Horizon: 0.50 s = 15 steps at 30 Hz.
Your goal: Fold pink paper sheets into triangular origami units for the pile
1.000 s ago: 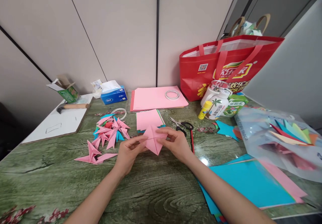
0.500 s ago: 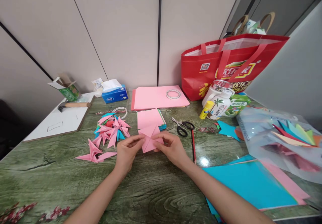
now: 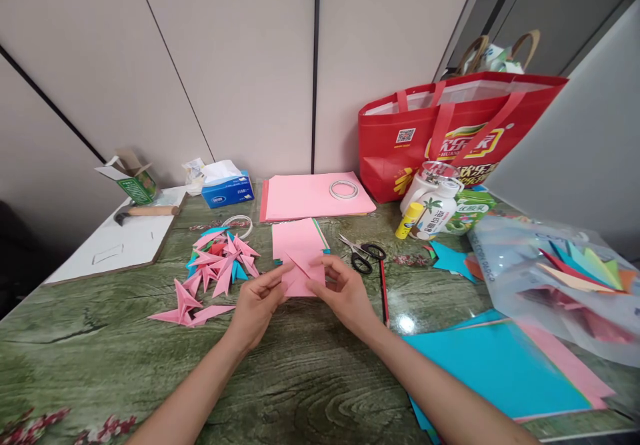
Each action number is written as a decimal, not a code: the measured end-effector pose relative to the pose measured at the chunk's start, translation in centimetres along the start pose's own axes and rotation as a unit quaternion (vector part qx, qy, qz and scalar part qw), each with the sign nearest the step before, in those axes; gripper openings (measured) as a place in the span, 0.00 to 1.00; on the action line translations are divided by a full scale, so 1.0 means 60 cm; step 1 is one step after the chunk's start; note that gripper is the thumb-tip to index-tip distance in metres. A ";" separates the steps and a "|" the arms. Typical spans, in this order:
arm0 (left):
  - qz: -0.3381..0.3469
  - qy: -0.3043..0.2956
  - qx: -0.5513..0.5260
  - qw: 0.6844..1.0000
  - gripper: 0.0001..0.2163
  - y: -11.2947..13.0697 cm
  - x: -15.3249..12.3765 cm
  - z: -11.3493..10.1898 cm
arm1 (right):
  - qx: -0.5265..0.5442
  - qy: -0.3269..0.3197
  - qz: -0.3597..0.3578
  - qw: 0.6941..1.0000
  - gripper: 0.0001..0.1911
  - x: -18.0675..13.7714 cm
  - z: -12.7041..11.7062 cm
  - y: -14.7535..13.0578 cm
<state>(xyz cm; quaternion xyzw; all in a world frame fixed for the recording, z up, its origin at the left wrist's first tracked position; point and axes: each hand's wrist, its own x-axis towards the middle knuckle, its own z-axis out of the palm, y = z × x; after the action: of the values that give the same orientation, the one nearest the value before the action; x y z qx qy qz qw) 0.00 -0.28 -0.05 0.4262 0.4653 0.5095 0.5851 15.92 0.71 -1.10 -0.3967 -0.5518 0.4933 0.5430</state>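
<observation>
Between both hands is a pink sheet of origami paper [image 3: 305, 281] with a diagonal crease across it. My left hand [image 3: 257, 302] pinches its left edge, thumb and fingers together. On the opposite edge, my right hand [image 3: 345, 292] grips the paper between thumb and fingers. Just behind it lies a stack of square paper [image 3: 297, 235], pink on top with other colours below. To the left of my left hand sits a pile of folded paper pieces [image 3: 225, 258], mostly pink with some blue, and a pink folded piece [image 3: 184, 304] lies nearer.
Scissors [image 3: 361, 255] and a red pencil [image 3: 384, 293] lie right of my hands. Blue sheets [image 3: 495, 365] are under my right forearm. Further back stand a glue stick [image 3: 409, 221], a white bottle [image 3: 434, 209], a red bag [image 3: 385, 145], and a tissue box [image 3: 229, 192]. A hammer [image 3: 150, 210] lies left.
The pink paper has turned from a diamond-like slant to lie squarer between my hands, with its diagonal crease now showing. Both hands keep hold of its edges.
</observation>
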 end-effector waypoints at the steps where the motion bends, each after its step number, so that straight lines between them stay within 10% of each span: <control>1: -0.002 -0.003 0.010 1.000 0.16 0.001 0.000 -0.001 | -0.001 -0.015 -0.002 1.000 0.14 0.001 -0.001 -0.001; 15: -0.043 -0.037 -0.067 0.996 0.16 0.009 -0.003 0.004 | 0.011 0.000 0.004 1.000 0.12 0.002 0.001 0.003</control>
<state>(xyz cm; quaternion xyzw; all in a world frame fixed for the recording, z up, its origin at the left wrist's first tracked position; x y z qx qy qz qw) 0.14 -0.42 0.53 0.3844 0.4257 0.4977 0.6506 15.81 0.87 -1.26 -0.3934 -0.5444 0.5015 0.5453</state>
